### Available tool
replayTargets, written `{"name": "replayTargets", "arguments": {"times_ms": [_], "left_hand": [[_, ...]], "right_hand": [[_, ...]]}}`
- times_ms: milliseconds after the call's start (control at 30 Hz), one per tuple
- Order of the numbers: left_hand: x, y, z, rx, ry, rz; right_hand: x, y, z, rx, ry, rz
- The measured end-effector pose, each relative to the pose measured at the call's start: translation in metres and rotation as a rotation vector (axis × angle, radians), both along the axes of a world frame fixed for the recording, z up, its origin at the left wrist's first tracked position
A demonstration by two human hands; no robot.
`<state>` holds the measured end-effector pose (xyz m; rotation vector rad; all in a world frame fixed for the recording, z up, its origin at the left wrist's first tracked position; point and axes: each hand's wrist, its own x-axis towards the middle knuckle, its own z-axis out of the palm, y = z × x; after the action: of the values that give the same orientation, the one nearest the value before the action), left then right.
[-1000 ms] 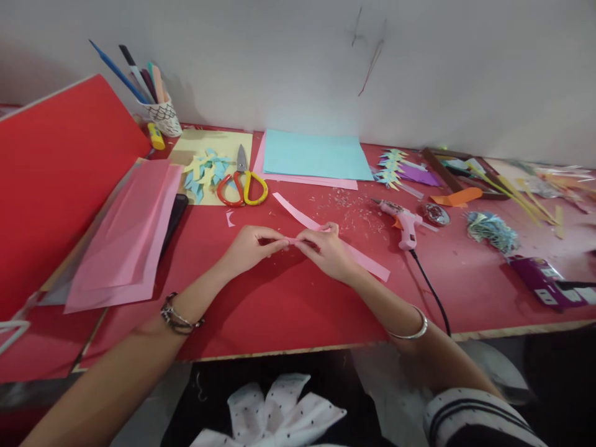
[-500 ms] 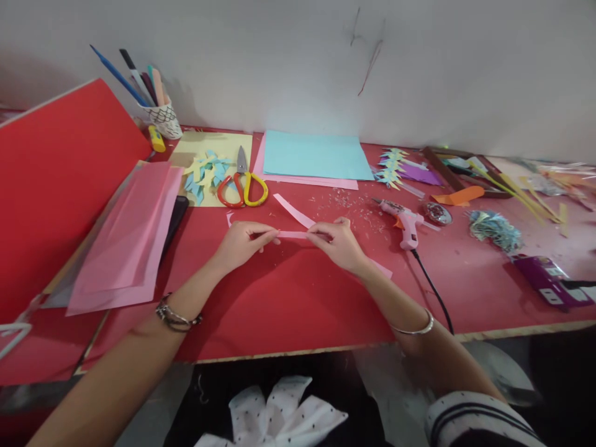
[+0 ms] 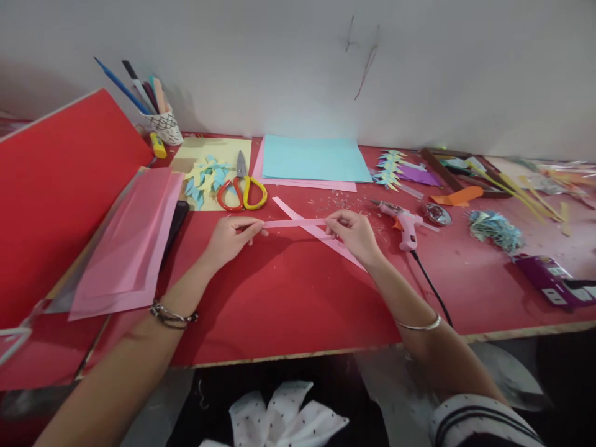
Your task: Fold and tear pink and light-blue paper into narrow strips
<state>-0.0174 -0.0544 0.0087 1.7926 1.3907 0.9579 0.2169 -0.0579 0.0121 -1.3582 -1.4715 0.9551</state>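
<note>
Between my two hands a narrow pink paper strip (image 3: 294,223) is stretched level above the red tabletop. My left hand (image 3: 236,237) pinches its left end between thumb and fingers. At the other end my right hand (image 3: 352,233) is closed on the strip in the same way. A second pink paper strip (image 3: 336,244) lies slantwise on the table beneath, crossing under the held one. Scissors (image 3: 241,186) with one red and one yellow handle rest just beyond my left hand. A pink glue gun (image 3: 406,223) lies to the right of my right hand.
Pink sheets (image 3: 123,248) lie at left beside a leaning red board (image 3: 60,186). Behind are a pen cup (image 3: 164,127), blue and yellow paper pieces (image 3: 205,177) and blue sheets (image 3: 314,159). A wooden tray (image 3: 437,164), a fringed bundle (image 3: 494,230) and a purple box (image 3: 549,279) sit at right.
My hands have moved apart along the held strip, the right one going rightward and the left one slightly leftward. More of the strip between them shows now.
</note>
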Motion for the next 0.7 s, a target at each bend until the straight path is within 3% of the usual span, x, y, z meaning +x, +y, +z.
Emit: {"name": "replayTargets", "arguments": {"times_ms": [233,700], "left_hand": [[-0.0010,-0.0001,0.0012,0.022,-0.005,0.023],[-0.0005,0.0006,0.0039,0.012,0.001,0.055]], "right_hand": [[0.0000,-0.0006,0.0029,-0.109,0.111,-0.002],[0.0045,0.0010,0.0013,0.004,-0.064,0.083]]}}
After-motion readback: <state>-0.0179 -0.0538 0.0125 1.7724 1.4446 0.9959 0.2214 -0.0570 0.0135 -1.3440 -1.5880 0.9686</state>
